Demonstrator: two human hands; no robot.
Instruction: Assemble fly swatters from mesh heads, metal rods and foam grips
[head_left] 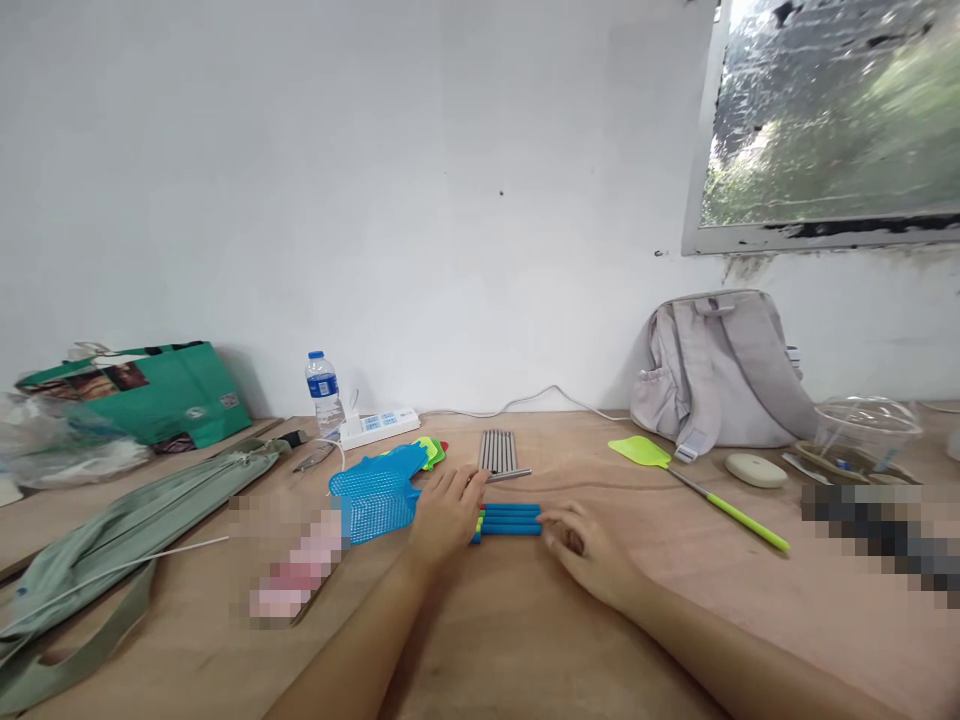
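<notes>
Plywood tabletop (pixel 510 640) meets a white wall. At far left you have a green bag (pixel 150 392), grey pouch (pixel 112 530), water bottle (pixel 324 392) and power strip (pixel 379 427). Blue swatter heads (pixel 375 495) lie beside your left hand (pixel 446 515), resting flat on the blue handles (pixel 510 521). Steel rods (pixel 499 450) lie behind. Your right hand (pixel 585 550), loosely curled, touches the handles' right end. A green swatter (pixel 697 488) and backpack (pixel 720 370) occupy the right; near edge is open.

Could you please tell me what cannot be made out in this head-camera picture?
- Left ends of the blue handles: covered by the left hand.
- Right hand: fingers curl under, grip unclear.
- Water bottle label: too small to read.
- Grey bag: cut off by the left edge.
</notes>
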